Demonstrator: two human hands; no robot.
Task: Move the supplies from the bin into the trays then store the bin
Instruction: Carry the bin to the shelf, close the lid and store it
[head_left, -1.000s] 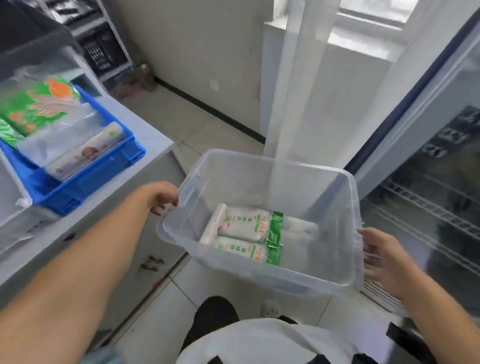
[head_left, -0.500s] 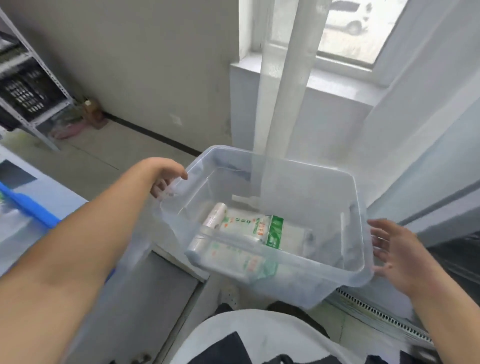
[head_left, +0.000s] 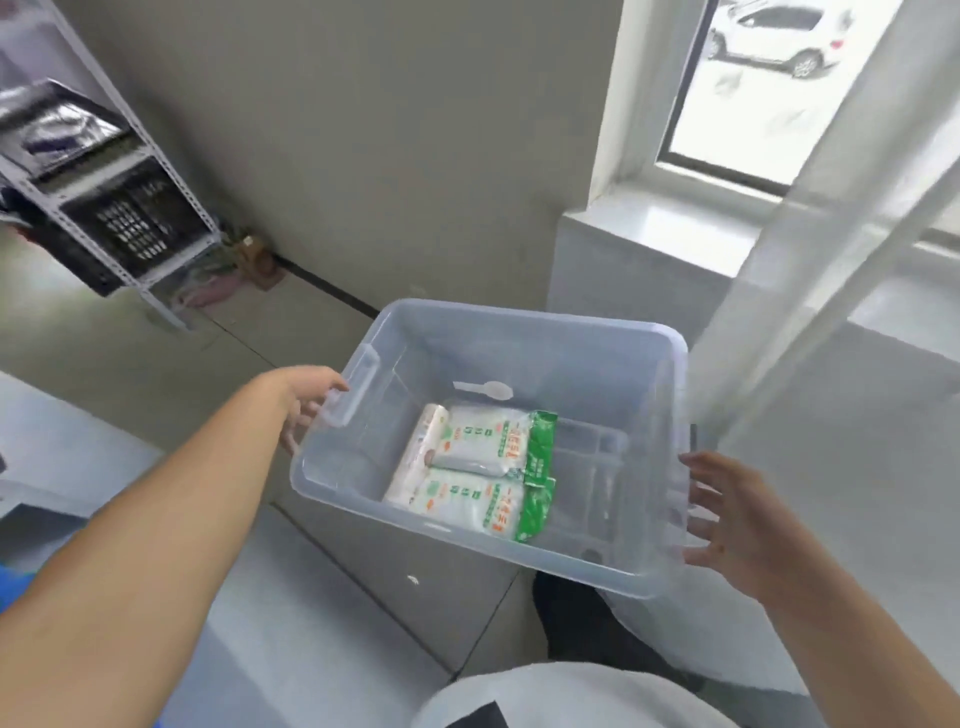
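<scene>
Clear plastic bin (head_left: 519, 332) hangs between both hands over the floor, now turned further from the blue tray — two green-edged packets (head_left: 485, 470) still lie inside. Left hand (head_left: 306, 402) grips the side handle; right hand (head_left: 727, 519) has its fingers spread wide against the opposite wall.

A storeroom or back room: slotted metal shelving (head_left: 104, 171) holding black crates (head_left: 130, 228), bare tiled floor (head_left: 291, 332).

The bin (head_left: 519, 332) has swung away from the blue tray (now unseen).
</scene>
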